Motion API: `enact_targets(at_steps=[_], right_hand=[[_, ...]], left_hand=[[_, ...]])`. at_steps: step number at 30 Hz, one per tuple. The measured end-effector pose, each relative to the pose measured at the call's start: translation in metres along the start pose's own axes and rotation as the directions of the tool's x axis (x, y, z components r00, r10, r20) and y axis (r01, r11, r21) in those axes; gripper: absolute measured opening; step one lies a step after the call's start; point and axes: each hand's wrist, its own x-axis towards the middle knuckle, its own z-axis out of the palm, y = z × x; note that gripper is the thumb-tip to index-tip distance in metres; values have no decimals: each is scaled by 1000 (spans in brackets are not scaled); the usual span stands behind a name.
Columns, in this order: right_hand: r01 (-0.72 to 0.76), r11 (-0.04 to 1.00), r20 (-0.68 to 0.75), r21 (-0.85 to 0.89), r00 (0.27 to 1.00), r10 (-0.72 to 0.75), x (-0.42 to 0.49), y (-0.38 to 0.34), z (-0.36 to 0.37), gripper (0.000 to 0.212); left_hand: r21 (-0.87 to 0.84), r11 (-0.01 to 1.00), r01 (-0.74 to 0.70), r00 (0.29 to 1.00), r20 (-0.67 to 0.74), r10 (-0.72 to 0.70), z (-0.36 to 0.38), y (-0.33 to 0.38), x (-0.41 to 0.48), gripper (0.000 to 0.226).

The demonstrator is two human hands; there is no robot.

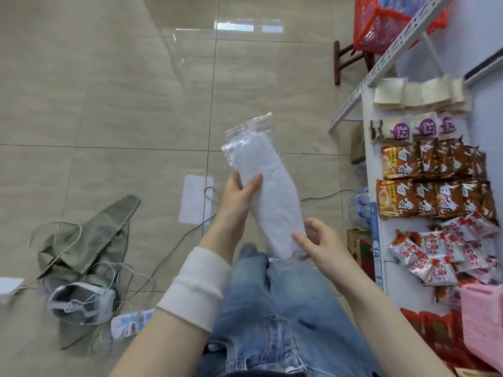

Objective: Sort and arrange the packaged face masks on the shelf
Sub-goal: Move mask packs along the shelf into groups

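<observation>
Your left hand (236, 197): thumb across front, fingers curled behind, gripping packaged face masks (269, 186) just above middle. Clear zip bags slant up past your fingertips, zip ends away from you. Your right hand (321, 246): fingers half curled, pinching lower end. Step, by look: squaring stack mid-air. Next move calls for swing right to shelf (374, 159), beyond your right fingers. Writing: "32" on purple packets (428, 127); "14" on shelf-edge strip (377, 251); no print readable on masks.

Snack packets (432, 197) (dense) across shelf (402, 295)
</observation>
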Motion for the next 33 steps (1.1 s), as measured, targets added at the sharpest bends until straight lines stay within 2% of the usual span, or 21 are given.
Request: enact_targets(at_steps=[4,8,11,15,21,23,27,30,33], right_hand=[[-4,1000,-13,1,1000,4,39,-25,-15,12],[26,1000,-33,-12,999,-27,87,-57,-53,7],[72,997,-97,-18,993,-74,116,-90,-88,10],[173,985,-159,8,973,-170,142,-141,-137,11],[307,948,-329,85,907,-264,161,-210,-200,16],[346,934,-416,86,864,-282,162,-227,-220,14],[416,905,-600,94,749,-282,157,-264,-253,17],[464,878,-726,115,642,-244,153,-292,-270,22],[484,860,-830,161,537,-147,150,-309,-279,17]], left_hand=[[-16,999,32,999,2,-32,15,15,45,30],[4,1000,26,999,19,-26,55,43,96,35],[33,999,-5,997,83,2,99,77,129,40],[68,994,-91,983,163,79,160,130,161,58],[91,971,-220,924,338,178,252,203,198,56],[95,960,-265,878,435,199,286,224,205,53],[67,936,-344,735,640,224,354,263,217,44],[32,921,-388,580,785,217,402,290,222,42],[36,918,-394,425,893,147,447,306,221,36]])
